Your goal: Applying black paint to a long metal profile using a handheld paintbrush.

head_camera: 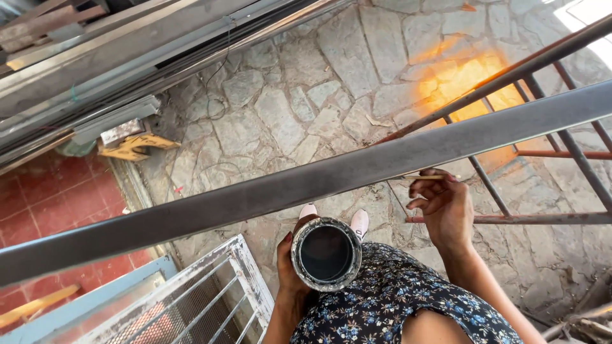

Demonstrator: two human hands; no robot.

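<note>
A long grey metal bar (306, 185) runs across the view from lower left to upper right, in front of me. My left hand (285, 267) grips a round metal can (326, 253) holding dark paint, just below the bar. My right hand (446, 207) holds a thin paintbrush handle (421, 177) up against the lower edge of the bar; the bristles are hidden. I wear a dark floral dress (395, 299), and my shoes (357, 220) show beneath the bar.
A rusty metal railing frame (542, 153) lies on the stone-paved floor (287, 108) to the right. Long metal profiles (95, 70) are stacked at upper left. A white grille frame (210, 293) leans at the bottom left beside red tiles (51, 197).
</note>
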